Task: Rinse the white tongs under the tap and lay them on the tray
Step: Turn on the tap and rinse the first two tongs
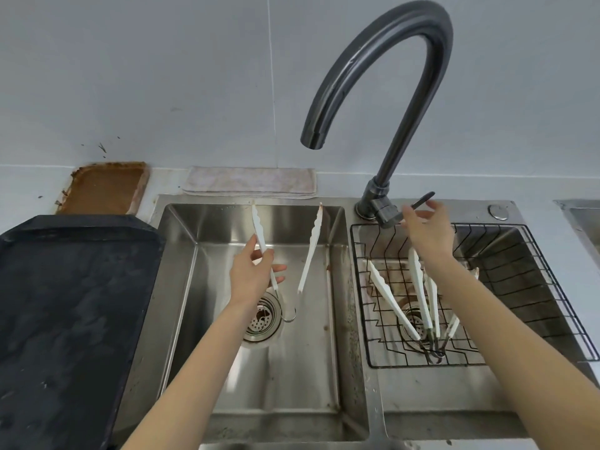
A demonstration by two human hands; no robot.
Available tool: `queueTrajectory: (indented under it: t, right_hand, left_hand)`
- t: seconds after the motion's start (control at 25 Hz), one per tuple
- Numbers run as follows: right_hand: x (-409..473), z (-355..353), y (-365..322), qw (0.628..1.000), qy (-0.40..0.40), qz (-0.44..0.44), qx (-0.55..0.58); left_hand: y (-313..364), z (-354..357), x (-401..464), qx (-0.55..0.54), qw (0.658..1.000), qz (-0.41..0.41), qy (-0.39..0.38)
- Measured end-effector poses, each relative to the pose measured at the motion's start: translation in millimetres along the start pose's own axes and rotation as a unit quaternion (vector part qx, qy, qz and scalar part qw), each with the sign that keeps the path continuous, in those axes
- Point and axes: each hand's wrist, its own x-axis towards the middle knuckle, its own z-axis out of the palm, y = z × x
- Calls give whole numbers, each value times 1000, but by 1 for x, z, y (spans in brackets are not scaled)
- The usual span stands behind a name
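My left hand [251, 274] holds one arm of a pair of white tongs [311, 251] over the left sink basin [292, 368]. The tongs are spread wide, tips pointing away from me, their metal hinge loop hanging near the drain. My right hand [425, 233] is at the dark tap handle [422, 199], fingers around its lever. The curved dark tap [383, 53] has its spout above the left basin's right side; no water is visible. The black tray [71, 306] lies left of the sink.
Several more white tongs [418, 293] lie in a black wire basket [519, 287] in the right basin. A folded cloth [250, 181] and a rusty brown tray [104, 188] sit along the back wall. Another sink edge [581, 216] shows at the far right.
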Motion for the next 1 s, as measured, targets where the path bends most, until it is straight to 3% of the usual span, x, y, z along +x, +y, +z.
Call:
queueTrajectory:
  t: [0.16, 0.36, 0.8, 1.0]
  right_hand:
    - [17, 1, -11, 993, 32, 30, 108]
    - [22, 1, -8, 997, 45, 15, 57]
    - [18, 3, 8, 993, 50, 17, 106]
    - [-9, 7, 8, 987, 26, 88, 134]
  left_hand:
    - [6, 4, 1, -12, 1000, -1, -1]
    - [7, 7, -1, -13, 1000, -4, -7]
    - [8, 7, -7, -20, 1000, 1, -5]
    - [6, 7, -9, -19, 1000, 8, -3]
